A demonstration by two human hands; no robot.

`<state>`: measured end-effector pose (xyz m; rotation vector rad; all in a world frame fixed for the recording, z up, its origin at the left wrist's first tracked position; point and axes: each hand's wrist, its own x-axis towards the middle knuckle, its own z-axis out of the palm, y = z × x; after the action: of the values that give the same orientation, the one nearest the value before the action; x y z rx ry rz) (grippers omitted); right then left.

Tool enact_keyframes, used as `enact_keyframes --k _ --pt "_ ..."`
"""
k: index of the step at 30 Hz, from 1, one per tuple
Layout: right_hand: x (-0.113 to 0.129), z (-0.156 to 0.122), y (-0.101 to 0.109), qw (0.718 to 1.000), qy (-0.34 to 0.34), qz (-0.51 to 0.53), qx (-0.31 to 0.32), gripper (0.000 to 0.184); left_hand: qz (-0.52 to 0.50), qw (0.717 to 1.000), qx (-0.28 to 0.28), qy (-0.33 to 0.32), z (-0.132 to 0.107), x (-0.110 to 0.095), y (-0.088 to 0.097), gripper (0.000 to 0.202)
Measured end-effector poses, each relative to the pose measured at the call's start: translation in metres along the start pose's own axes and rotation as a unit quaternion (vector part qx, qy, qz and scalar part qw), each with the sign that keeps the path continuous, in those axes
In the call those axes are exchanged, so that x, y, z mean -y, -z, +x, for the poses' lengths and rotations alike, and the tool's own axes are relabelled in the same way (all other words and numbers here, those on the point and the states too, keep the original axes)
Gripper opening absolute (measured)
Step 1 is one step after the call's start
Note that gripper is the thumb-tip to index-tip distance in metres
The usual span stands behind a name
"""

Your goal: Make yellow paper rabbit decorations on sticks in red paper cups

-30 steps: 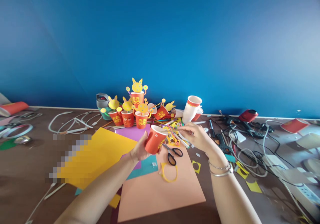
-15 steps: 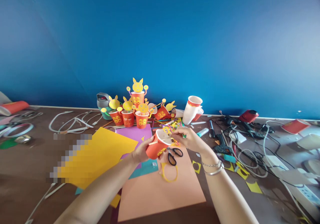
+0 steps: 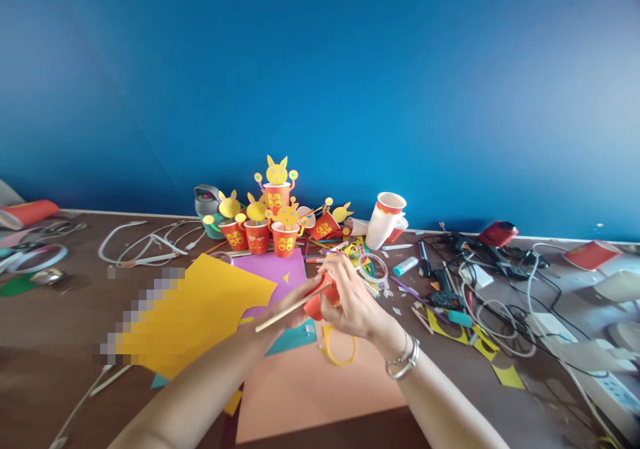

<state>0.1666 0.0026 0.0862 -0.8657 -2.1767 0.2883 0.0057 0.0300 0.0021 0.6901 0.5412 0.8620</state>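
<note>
My left hand (image 3: pixel 289 314) grips a red paper cup (image 3: pixel 320 297) above the table, most of it hidden behind my right hand. A thin wooden stick (image 3: pixel 293 307) lies slanted across the cup, running down to the left. My right hand (image 3: pixel 350 295) is closed over the cup and the stick's upper end, bangles on its wrist. Under the hands lie a peach paper sheet (image 3: pixel 315 389), a purple sheet (image 3: pixel 270 269) and a yellow paper ring (image 3: pixel 339 345).
Red cups with yellow animal faces (image 3: pixel 273 219) stand by the blue wall. A stack of white cups (image 3: pixel 384 219), a tape ring (image 3: pixel 373 267), a glue stick (image 3: pixel 405 265), a glue gun (image 3: pixel 443 289) and tangled cables (image 3: pixel 500 302) fill the right. A yellow sheet (image 3: pixel 200 309) lies left.
The right hand came back from the scraps with a stick and closed over the cup. Both hands dropped lower and nearer me; the scissors are now hidden.
</note>
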Motion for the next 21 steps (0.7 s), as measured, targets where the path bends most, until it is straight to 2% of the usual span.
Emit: enact_keyframes --k 3,6,9,12,14,15,17,19,21 --pt "0.003 0.000 -0.003 0.994 0.012 -0.108 0.002 0.049 0.009 0.999 -0.018 -0.025 -0.001 0.000 -0.005 0.031" --pt "0.004 -0.001 -0.003 0.987 0.040 -0.156 0.008 0.034 0.019 0.998 -0.045 -0.037 -0.001 -0.001 -0.007 0.022" --pt "0.006 -0.003 0.001 0.988 0.100 -0.115 -0.009 0.027 0.001 0.994 -0.089 -0.060 0.000 -0.005 -0.008 0.015" --pt "0.006 -0.006 0.018 0.992 0.114 -0.005 -0.046 0.024 -0.070 0.977 -0.178 -0.097 0.003 -0.015 -0.007 0.023" --pt "-0.001 -0.005 0.035 0.991 0.064 0.018 -0.120 0.020 -0.095 0.974 -0.186 -0.091 0.004 -0.022 -0.006 0.033" --pt "-0.006 -0.005 0.043 0.984 0.032 0.003 -0.177 0.017 -0.100 0.973 -0.186 -0.097 0.005 -0.024 -0.005 0.035" --pt "-0.018 -0.003 0.054 0.972 -0.043 -0.017 -0.231 0.016 -0.098 0.973 -0.182 -0.100 0.006 -0.024 -0.005 0.037" --pt "-0.025 -0.001 0.054 0.969 -0.114 0.012 -0.218 0.019 -0.082 0.975 -0.180 -0.098 0.006 -0.020 -0.006 0.039" --pt "-0.026 0.001 0.043 0.972 -0.169 0.048 -0.158 0.022 -0.052 0.979 -0.169 -0.097 0.005 -0.015 -0.009 0.044"
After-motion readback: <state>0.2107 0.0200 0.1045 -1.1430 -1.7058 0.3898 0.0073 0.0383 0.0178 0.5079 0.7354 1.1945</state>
